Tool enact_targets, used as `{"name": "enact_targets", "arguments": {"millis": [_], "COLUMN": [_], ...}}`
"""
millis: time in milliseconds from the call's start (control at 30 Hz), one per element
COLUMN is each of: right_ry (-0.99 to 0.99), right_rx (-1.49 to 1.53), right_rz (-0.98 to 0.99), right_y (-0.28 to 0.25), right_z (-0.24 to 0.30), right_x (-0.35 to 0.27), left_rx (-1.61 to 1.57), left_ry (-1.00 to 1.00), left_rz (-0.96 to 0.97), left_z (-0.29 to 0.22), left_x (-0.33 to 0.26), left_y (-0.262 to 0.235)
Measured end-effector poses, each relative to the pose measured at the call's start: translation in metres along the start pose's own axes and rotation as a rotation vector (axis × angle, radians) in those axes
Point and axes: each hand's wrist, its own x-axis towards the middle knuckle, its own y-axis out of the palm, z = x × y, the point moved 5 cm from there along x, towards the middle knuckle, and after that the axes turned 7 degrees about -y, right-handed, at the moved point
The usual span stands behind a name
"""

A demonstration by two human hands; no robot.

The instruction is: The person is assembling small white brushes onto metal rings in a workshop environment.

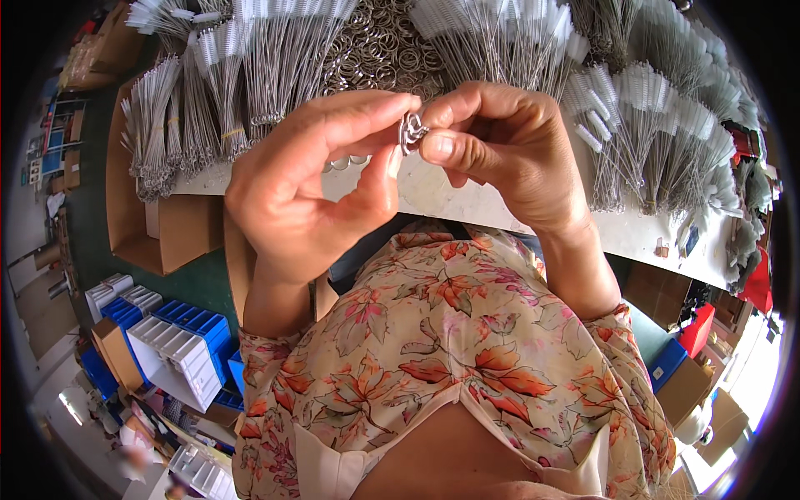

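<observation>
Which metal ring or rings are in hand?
The looped piece, ring count unclear, pinched between the left hand and right hand; other rings lie on the table.

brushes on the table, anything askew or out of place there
A few white brush heads to the right of the right hand look askew: they slant and sit lower than the neighbouring bundle's heads. Nothing looks clearly broken.

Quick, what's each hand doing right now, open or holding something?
Left hand: closed in a pinch, holding a small looped metal piece.
Right hand: closed, pinching the same piece from its right side.
</observation>
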Motion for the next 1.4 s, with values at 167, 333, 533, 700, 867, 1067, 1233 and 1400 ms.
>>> {"name": "enact_targets", "arguments": {"millis": [167,333,533,700,867,1067,1233,1400], "right_ry": [-0.127,-0.058,-0.031,0.03,0.116,-0.025,-0.1,-0.081], "right_rx": [-0.134,-0.012,-0.027,-0.089,0.053,-0.18,-0.221,0.027], "right_rz": [0.048,-0.027,-0.015,0.047,0.079,0.054,-0.028,-0.07], "right_y": [0.002,0.006,0.006,0.0,0.001,-0.002,-0.004,-0.007], "right_z": [-0.004,-0.013,-0.016,-0.015,-0.018,-0.012,-0.017,-0.029], "right_x": [-0.001,-0.005,-0.005,-0.001,-0.003,-0.008,-0.012,-0.015], "left_rx": [-0.032,-0.103,-0.046,0.108,0.029,-0.155,-0.162,-0.2], "left_ry": [-0.155,-0.161,-0.173,-0.03,-0.001,-0.127,-0.229,-0.231], "left_rz": [-0.006,0.033,0.074,0.028,-0.021,-0.101,-0.098,-0.02], "left_z": [0.003,0.009,0.012,0.01,0.009,0.019,0.029,0.03], "left_x": [-0.002,-0.001,-0.003,-0.002,-0.01,-0.022,-0.022,-0.021], "left_y": [-0.002,-0.005,-0.002,-0.002,0.003,0.006,0.006,0.008]}}
